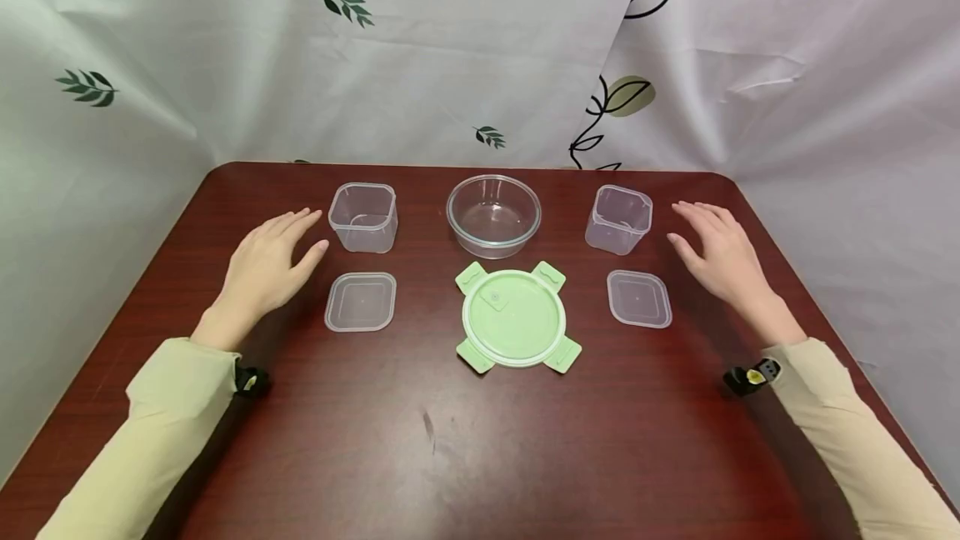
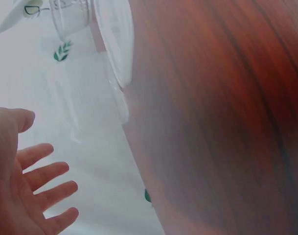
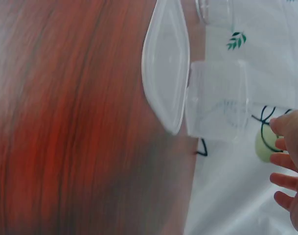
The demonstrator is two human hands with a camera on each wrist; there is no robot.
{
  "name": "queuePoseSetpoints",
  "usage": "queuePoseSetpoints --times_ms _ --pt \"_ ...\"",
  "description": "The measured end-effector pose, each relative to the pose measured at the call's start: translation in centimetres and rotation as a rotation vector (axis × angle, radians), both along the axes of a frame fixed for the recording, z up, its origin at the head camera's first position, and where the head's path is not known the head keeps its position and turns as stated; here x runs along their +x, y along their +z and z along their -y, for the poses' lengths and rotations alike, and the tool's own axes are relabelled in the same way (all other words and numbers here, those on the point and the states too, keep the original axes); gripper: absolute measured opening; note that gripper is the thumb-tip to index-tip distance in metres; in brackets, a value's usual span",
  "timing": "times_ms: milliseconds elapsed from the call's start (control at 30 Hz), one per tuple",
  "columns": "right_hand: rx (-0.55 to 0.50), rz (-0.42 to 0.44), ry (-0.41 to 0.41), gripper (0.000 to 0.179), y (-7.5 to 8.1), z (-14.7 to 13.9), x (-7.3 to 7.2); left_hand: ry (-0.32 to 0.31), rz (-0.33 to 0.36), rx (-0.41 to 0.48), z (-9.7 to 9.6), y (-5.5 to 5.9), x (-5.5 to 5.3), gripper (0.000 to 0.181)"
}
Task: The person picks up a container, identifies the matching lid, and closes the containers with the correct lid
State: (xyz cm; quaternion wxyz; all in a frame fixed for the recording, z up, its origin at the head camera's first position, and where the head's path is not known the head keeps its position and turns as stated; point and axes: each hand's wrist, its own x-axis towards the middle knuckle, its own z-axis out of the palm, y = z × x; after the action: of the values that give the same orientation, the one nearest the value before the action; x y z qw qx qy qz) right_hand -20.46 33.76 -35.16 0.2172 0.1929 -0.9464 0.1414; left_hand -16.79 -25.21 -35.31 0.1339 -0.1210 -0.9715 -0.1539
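My left hand (image 1: pixel 262 267) hovers at the left of the table, fingers extended and holding nothing. Just right of its fingertips stands a clear square plastic container (image 1: pixel 363 219), with its flat translucent lid (image 1: pixel 361 302) lying in front. On the other side, my right hand (image 1: pixel 716 255) is likewise extended and holds nothing. Left of its fingers is a second clear plastic container (image 1: pixel 618 220), and a matching lid (image 1: pixel 639 299) lies nearer me. Between them sit a round glass bowl (image 1: pixel 494 219) and a round green lid (image 1: pixel 514 317) with its flaps spread outward.
All of these are on a dark red-brown wooden table (image 1: pixel 510 448). A white cloth (image 1: pixel 450 65) with leaf prints hangs behind its back edge and along both sides. Each wrist carries a black strapped device (image 1: pixel 251 380) by the sleeve cuff.
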Motion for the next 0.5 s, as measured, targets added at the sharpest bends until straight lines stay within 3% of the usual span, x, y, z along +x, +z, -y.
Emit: queuePoseSetpoints --times_ms 200,367,500 --pt "-0.086 -0.061 0.008 0.039 0.4 1.7 0.5 0.050 -0.054 0.089 -1.1 0.2 0.3 0.044" --pt "-0.126 -0.055 0.009 0.036 0.8 3.3 0.9 0.095 -0.078 0.136 -2.1 0.6 0.7 0.040" --pt "-0.144 -0.061 0.016 0.034 0.7 4.2 1.2 0.096 -0.108 0.161 -3.0 1.0 0.9 0.037"
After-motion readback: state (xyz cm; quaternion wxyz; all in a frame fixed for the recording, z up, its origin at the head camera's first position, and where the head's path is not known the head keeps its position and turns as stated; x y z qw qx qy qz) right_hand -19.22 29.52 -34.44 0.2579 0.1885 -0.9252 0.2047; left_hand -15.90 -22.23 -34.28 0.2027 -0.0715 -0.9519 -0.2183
